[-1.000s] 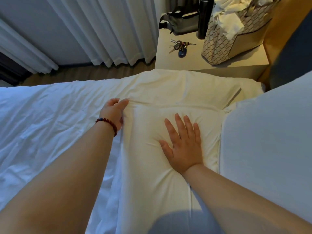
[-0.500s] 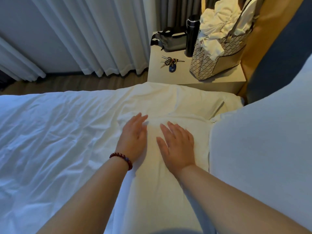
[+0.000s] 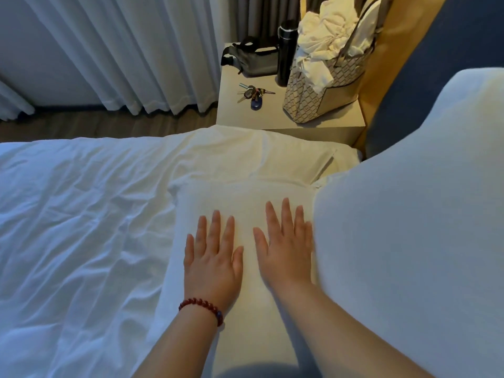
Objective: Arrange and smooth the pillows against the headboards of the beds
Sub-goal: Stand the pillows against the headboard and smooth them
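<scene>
White bedding (image 3: pixel 68 227) is spread at 9 o'clock. At centre a cream pillow (image 3: pixel 245 197) is laid flat, long axis running 6 to 12 o'clock. Both hands, left hand (image 3: pixel 212 257) and right hand (image 3: pixel 286 252), are pressed on it, fingers straight, grasping nothing. A second pillow (image 3: pixel 409 241), nearer the right hand, is propped at 3 o'clock towards the blue headboard (image 3: pixel 450 50). No writing can be read.

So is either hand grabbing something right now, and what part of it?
Nothing is held. The left hand and the right hand both lie flat, fingers straight, on top of the flat pillow.
</scene>
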Demonstrator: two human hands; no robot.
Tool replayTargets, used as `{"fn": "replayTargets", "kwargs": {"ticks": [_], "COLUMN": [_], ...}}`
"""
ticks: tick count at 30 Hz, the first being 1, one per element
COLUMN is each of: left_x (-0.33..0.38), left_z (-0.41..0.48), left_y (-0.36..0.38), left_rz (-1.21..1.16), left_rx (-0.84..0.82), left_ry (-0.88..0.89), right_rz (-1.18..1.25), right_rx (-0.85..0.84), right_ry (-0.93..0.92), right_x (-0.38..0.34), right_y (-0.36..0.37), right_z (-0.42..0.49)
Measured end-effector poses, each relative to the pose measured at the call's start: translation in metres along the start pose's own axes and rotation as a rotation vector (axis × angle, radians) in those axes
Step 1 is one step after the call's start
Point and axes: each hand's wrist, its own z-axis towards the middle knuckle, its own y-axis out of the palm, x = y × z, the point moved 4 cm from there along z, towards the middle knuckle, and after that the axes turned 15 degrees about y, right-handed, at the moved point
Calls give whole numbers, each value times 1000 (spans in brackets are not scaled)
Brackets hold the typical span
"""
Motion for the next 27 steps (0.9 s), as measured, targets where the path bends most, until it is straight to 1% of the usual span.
{"fn": "replayTargets", "kwargs": {"ticks": [2, 6, 7, 12, 15, 17, 19, 21, 27], "left_x": [-5, -4, -2, 18, 36, 49, 58, 61, 54], "left_z": [-20, -54, -64, -97, -113, -121, -124, -121, -103], "left_y": [9, 16, 16, 2, -8, -15, -21, -29, -65], "left_rz": [-22, 12, 21, -10, -21, -37, -92, -169, -264], "left_rx": [-21, -109, -135, -306, -410, -482, -474, -426, -215], "left_ry": [-12, 43, 45, 26, 58, 121, 173, 168, 144], "right_rz": [0, -133, -164, -177, -177, -122, -61, -8, 50], "right_rx": [-22, -120, -143, -332, -403, -395, -305, -218, -126], "right_ry": [-1, -270, -307, -341, -303, -259, -237, -232, -222], "right_x": [8, 24, 30, 32, 27, 21, 14, 6, -15], "right_y": [9, 27, 26, -10, -33, -53, -74, -94, -123], "right_z": [-24, -85, -94, -101, -100, -99, -95, -89, -70]}}
